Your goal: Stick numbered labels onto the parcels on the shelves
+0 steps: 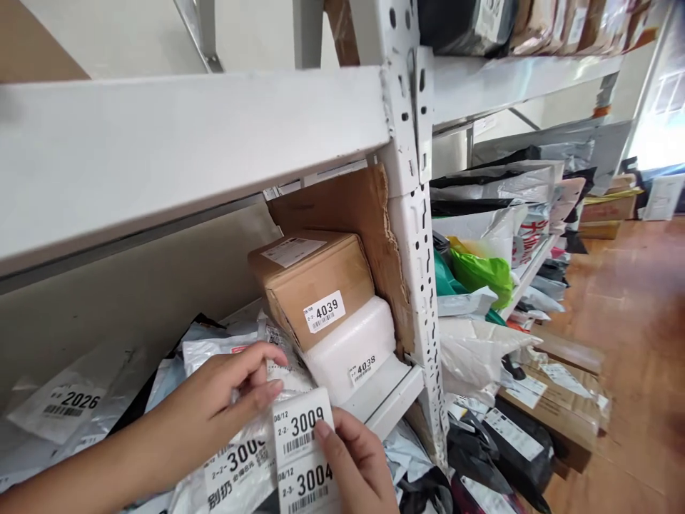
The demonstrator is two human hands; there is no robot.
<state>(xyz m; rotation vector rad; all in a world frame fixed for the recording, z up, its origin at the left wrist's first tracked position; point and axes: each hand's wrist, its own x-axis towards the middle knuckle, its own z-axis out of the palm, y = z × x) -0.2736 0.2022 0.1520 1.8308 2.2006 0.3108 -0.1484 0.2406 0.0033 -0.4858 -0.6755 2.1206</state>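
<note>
My right hand (359, 460) grips a strip of white number labels (300, 446) with its thumb over the front; 3009 and 3004 are readable on it. My left hand (243, 385) is just left of the strip's top, fingers curled, thumb and forefinger apart, with nothing visible between them. Behind and below it lies a white plastic parcel bag (225, 489) with a label partly hidden by the strip. Farther back on the shelf, a brown cardboard box (321, 275) labelled 4039 rests on a white wrapped package (350, 350) labelled 4038.
A white perforated shelf post (412, 214) stands right of the boxes, beside a torn cardboard sheet (342, 203). A shelf beam (198, 150) crosses above my hands. Left lies a bag labelled 2026 (58, 410). More bagged parcels (481, 275) fill the right shelves, beside a wooden floor (642, 343).
</note>
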